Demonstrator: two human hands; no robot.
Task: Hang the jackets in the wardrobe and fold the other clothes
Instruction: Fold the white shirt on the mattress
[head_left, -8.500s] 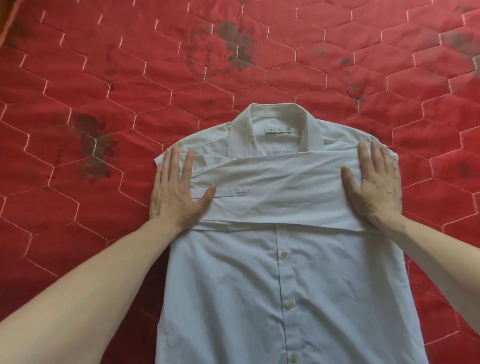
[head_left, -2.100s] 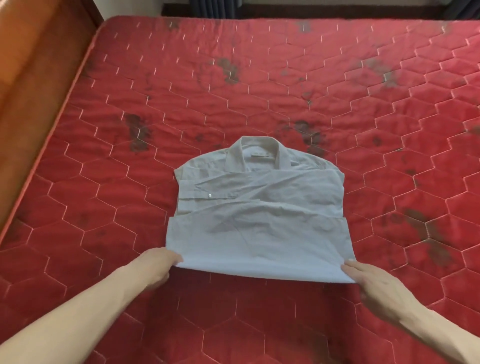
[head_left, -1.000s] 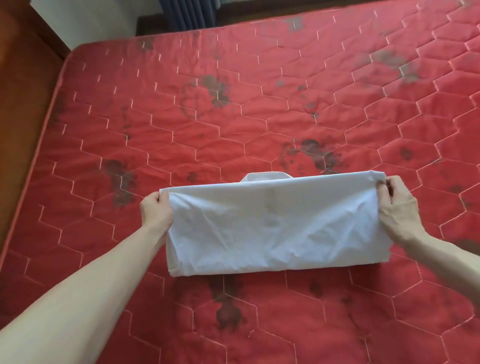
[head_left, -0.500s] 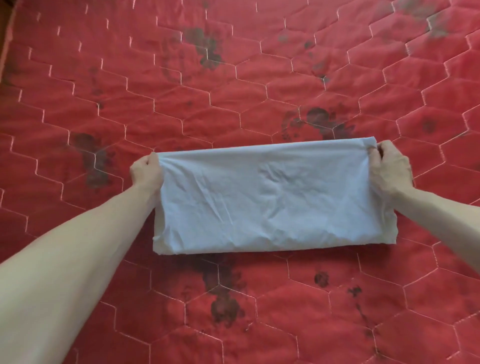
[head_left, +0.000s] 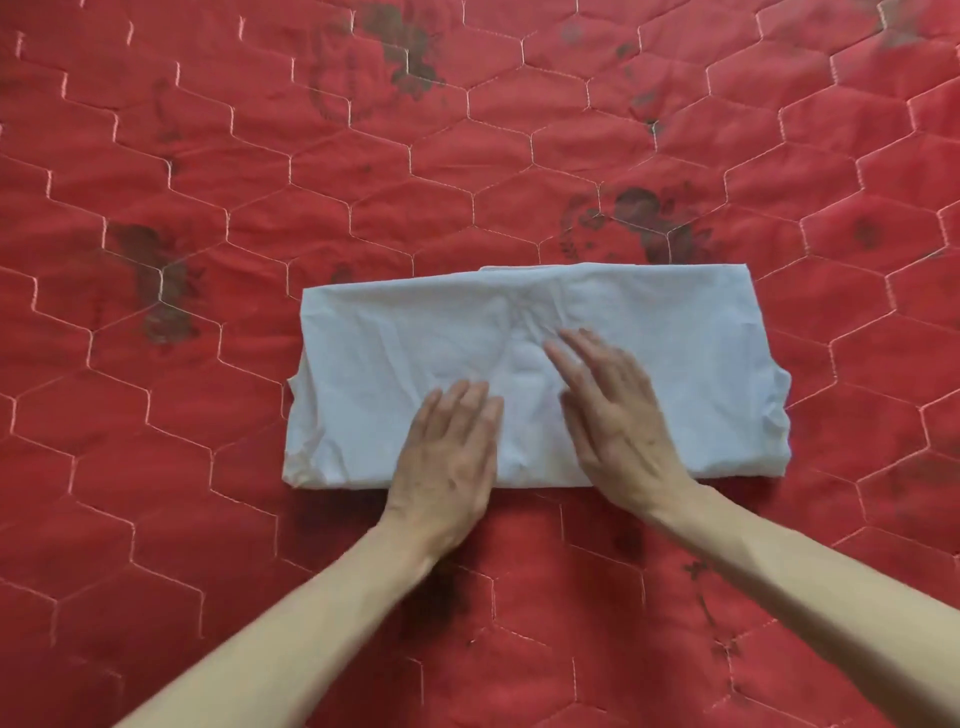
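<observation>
Both hands lay flat, palms down, on a folded shirt (head_left: 613, 364), gripping nothing. Left hand (head_left: 449, 457) rested on the lower middle of the cloth, fingers straight and held close together, pointing toward the top of the frame; its wrist sat over the near edge of the fold. Right hand (head_left: 618, 415) rested just beside it, to the right, fingers straight and slightly fanned, angled toward the upper left, fingertips reaching the creased centre of the cloth. Hands near each other but not touching; a narrow strip of fabric showed between them. Some motion blur on both hands.

Shirt was pale blue-white, folded into a wide rectangle, lying at the centre of the frame. Wrinkles gathered in the middle, near the fingertips. Left and right lower corners bulged out a little past the upper layer. A thin sliver of an underlying layer showed at the top edge, middle.

Shirt lay on a red quilted mattress (head_left: 208, 519) stitched in pale hexagon lines, which filled the whole frame. Dark blotches marked it at upper centre, left of the shirt, upper right of the shirt, and below the hands between the forearms. Bare forearms entered from the bottom edge and lower right.
</observation>
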